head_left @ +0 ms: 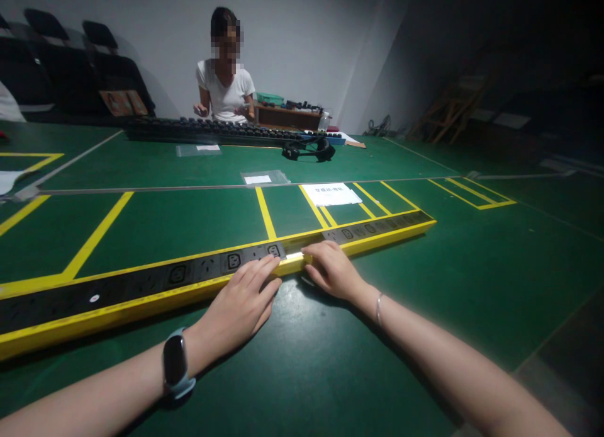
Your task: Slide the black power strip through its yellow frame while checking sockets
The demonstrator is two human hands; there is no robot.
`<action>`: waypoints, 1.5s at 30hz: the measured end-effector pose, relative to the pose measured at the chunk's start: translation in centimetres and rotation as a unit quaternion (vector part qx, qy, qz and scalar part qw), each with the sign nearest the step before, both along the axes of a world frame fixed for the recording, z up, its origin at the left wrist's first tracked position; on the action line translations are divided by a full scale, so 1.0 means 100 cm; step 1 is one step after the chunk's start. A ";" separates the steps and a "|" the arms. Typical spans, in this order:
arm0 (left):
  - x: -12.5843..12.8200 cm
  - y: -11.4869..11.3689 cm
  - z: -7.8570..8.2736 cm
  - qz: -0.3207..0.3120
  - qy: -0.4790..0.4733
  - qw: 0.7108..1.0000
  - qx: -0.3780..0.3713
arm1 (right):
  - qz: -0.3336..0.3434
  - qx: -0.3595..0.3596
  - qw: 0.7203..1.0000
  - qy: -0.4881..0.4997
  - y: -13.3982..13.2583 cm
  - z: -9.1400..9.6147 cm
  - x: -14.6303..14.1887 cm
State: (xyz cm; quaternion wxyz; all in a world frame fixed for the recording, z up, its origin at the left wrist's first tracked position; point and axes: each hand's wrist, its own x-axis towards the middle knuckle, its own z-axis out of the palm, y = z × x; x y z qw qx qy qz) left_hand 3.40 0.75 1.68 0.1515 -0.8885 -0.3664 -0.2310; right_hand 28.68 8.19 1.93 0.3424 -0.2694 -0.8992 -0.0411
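A long yellow-edged black power strip (pixel 141 283) with a row of sockets lies across the green table in front of me. My left hand (pixel 245 301) rests flat on the table, fingers stretched out and touching the strip's near edge beside a small white label (pixel 293 256). My right hand (pixel 330 270) lies on the strip just right of that label, fingers curled down over it, pressing on it. A dark watch is on my left wrist, a thin bracelet on my right.
A person in a white shirt (pixel 225 90) sits across the table behind another long black strip (pixel 207 130). Clear bags with labels (pixel 264 177), a white sheet (pixel 331 194), black headgear (pixel 309 149), yellow floor-style tape lines and dark chairs at far left.
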 end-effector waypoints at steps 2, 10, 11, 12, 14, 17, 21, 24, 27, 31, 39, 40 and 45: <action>0.000 0.000 0.000 0.001 0.000 1.000 0.001 | -0.020 -0.003 0.999 -0.034 0.000 0.000 -0.003; -0.002 0.000 0.000 0.000 0.012 1.000 0.010 | -0.061 0.023 0.998 -0.025 0.005 -0.004 -0.008; -0.002 0.000 0.000 0.002 0.012 1.000 0.010 | -0.060 0.022 0.998 -0.023 0.006 -0.004 -0.008; -0.003 -0.001 0.001 0.003 0.011 1.000 0.009 | -0.059 0.020 0.998 -0.022 0.006 -0.004 -0.008; -0.005 -0.002 0.000 0.007 0.008 1.000 0.007 | -0.057 0.016 0.998 -0.025 0.007 -0.004 -0.007; -0.007 -0.003 -0.001 0.012 0.003 1.000 0.008 | -0.062 0.006 0.998 -0.031 0.011 -0.005 0.002; -0.008 -0.003 -0.002 0.014 0.005 1.000 0.008 | -0.069 -0.006 0.997 -0.027 0.022 -0.005 0.026; -0.007 -0.003 -0.002 0.013 0.003 1.000 0.010 | -0.070 -0.010 0.997 -0.024 0.028 -0.002 0.043; -0.006 -0.002 -0.002 0.013 -0.001 1.000 0.006 | -0.073 -0.019 0.997 -0.028 0.028 0.002 0.050; -0.003 -0.001 -0.002 0.016 -0.004 1.000 -0.002 | -0.079 -0.008 0.997 -0.006 0.020 0.003 0.042; -0.002 -0.002 -0.003 0.023 -0.011 1.000 -0.012 | 0.041 0.005 0.998 -0.052 -0.004 0.011 0.007; -0.002 -0.001 -0.004 0.023 -0.012 1.000 -0.013 | 0.052 0.002 0.997 -0.065 -0.006 0.012 0.005; -0.001 0.000 -0.004 0.025 -0.015 0.999 -0.015 | 0.069 -0.021 0.993 -0.091 -0.008 0.013 0.003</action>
